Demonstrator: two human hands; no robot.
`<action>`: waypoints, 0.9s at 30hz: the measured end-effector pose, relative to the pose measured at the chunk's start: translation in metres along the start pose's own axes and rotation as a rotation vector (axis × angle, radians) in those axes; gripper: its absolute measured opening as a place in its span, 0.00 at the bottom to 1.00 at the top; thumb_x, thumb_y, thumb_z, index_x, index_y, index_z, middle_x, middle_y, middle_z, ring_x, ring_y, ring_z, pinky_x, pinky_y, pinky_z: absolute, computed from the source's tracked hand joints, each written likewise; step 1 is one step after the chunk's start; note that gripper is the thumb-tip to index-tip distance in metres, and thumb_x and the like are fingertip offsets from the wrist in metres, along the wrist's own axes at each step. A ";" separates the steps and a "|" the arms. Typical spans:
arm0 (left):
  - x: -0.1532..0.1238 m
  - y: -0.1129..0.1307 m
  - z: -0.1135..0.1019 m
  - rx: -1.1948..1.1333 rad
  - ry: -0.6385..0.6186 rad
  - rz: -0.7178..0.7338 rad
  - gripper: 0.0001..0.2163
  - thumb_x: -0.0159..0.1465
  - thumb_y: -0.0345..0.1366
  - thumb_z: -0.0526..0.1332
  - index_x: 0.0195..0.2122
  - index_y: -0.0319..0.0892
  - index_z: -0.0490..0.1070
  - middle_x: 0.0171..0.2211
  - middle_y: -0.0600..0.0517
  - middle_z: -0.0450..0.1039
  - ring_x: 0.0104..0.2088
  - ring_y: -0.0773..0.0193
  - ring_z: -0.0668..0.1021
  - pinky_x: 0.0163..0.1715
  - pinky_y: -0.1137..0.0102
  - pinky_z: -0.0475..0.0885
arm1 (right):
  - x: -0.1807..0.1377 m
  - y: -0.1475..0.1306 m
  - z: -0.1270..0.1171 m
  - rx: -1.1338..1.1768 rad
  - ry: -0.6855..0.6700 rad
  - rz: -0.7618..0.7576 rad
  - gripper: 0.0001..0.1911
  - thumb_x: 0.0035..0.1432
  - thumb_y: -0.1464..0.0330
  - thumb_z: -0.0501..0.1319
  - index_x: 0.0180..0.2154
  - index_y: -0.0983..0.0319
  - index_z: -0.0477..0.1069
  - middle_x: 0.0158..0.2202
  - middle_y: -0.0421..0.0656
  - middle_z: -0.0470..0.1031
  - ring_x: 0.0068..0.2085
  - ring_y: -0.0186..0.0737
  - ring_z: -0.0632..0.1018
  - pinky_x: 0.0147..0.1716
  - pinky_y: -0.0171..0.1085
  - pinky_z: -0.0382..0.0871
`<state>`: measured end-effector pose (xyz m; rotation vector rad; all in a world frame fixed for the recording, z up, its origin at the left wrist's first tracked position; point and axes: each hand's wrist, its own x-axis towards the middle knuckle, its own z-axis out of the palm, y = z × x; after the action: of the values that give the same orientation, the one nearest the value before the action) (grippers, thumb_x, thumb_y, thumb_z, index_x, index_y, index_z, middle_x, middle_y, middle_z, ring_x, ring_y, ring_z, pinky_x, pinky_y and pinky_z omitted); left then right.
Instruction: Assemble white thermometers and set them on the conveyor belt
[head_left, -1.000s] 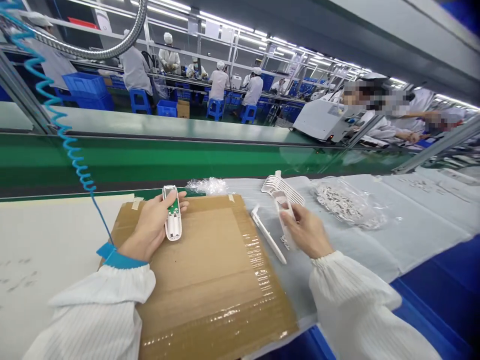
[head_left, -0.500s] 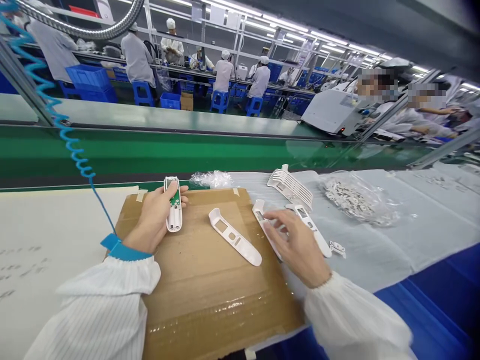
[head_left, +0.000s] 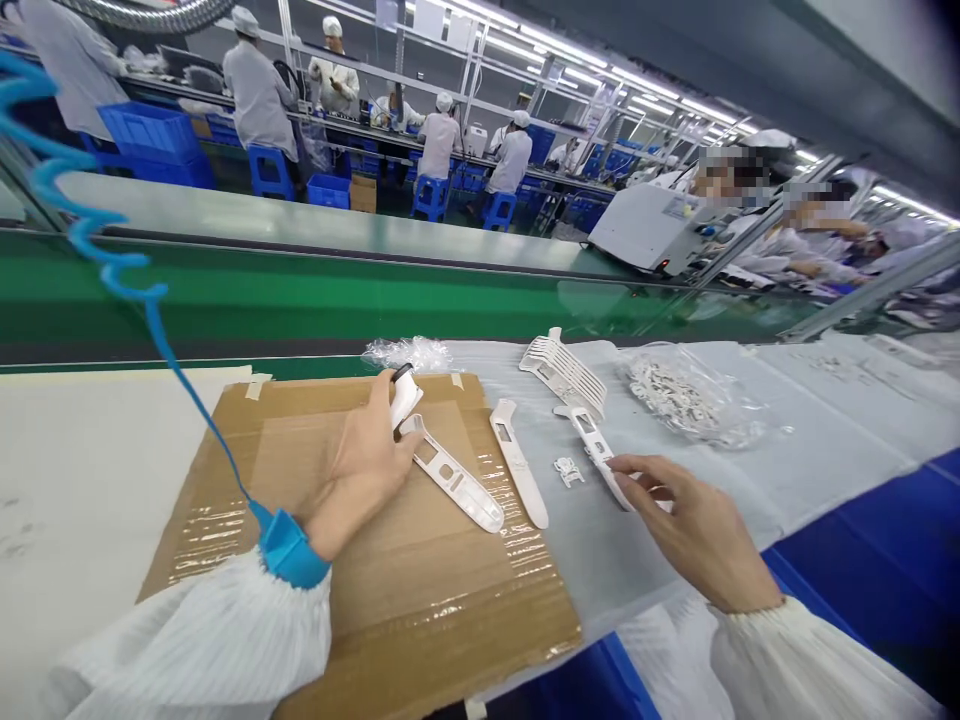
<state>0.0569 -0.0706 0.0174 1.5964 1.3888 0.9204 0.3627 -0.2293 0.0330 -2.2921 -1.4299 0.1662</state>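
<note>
My left hand (head_left: 366,462) is closed around a white device body (head_left: 403,398) and holds it over the cardboard sheet (head_left: 315,520), right at the top end of a loose white cover shell (head_left: 450,480). A second shell (head_left: 517,462) lies beside that one. My right hand (head_left: 694,525) rests on the grey cloth with fingers spread, its fingertips at the lower end of a third white shell (head_left: 592,448). A small white clip (head_left: 568,469) lies between the shells. A stack of white shells (head_left: 564,370) sits further back.
A clear bag of small white parts (head_left: 686,400) lies at the right on the grey cloth (head_left: 825,420). Crumpled plastic wrap (head_left: 409,352) sits behind the cardboard. A green conveyor belt (head_left: 300,300) runs across. A blue coiled cord (head_left: 112,270) leads to my left wrist strap. Other workers sit beyond.
My left hand has carried the device body rightward to the top of the loose shell. My right hand has moved right, off the middle shell, to the shell nearest the bag.
</note>
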 end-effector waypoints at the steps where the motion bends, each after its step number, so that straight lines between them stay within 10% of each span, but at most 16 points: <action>1: 0.000 0.000 0.002 0.006 0.005 0.007 0.33 0.47 0.33 0.72 0.57 0.51 0.68 0.36 0.45 0.78 0.38 0.46 0.79 0.37 0.62 0.66 | 0.002 0.002 -0.002 -0.016 -0.012 -0.019 0.17 0.61 0.54 0.56 0.41 0.56 0.76 0.38 0.45 0.78 0.35 0.47 0.77 0.38 0.49 0.70; 8: 0.004 0.002 -0.004 0.204 -0.076 0.114 0.28 0.54 0.38 0.69 0.58 0.51 0.67 0.39 0.46 0.79 0.39 0.47 0.79 0.38 0.61 0.68 | 0.021 -0.007 0.024 0.022 -0.145 -0.330 0.13 0.61 0.59 0.57 0.41 0.58 0.75 0.49 0.49 0.77 0.51 0.52 0.76 0.52 0.52 0.69; 13: -0.001 0.000 0.004 0.361 -0.132 0.164 0.28 0.61 0.37 0.63 0.63 0.48 0.61 0.41 0.41 0.78 0.40 0.44 0.79 0.39 0.59 0.68 | 0.027 -0.009 0.019 0.057 -0.228 -0.162 0.11 0.55 0.57 0.62 0.35 0.56 0.67 0.33 0.42 0.77 0.34 0.46 0.77 0.35 0.44 0.72; 22: -0.010 0.009 0.005 0.469 -0.211 0.178 0.28 0.65 0.35 0.59 0.66 0.49 0.56 0.40 0.40 0.79 0.40 0.44 0.80 0.37 0.59 0.67 | -0.010 -0.130 0.046 0.326 -0.521 -0.333 0.06 0.61 0.63 0.64 0.40 0.57 0.71 0.34 0.40 0.78 0.35 0.41 0.77 0.37 0.41 0.70; 27: -0.010 0.008 0.005 0.484 -0.210 0.242 0.27 0.66 0.35 0.59 0.65 0.47 0.55 0.42 0.42 0.79 0.42 0.49 0.80 0.37 0.63 0.68 | -0.012 -0.138 0.071 0.105 -0.356 -0.612 0.06 0.61 0.68 0.66 0.41 0.56 0.75 0.42 0.42 0.80 0.44 0.46 0.77 0.45 0.46 0.63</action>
<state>0.0632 -0.0818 0.0226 2.1946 1.3522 0.5466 0.2198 -0.1674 0.0258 -1.6982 -2.1718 0.4601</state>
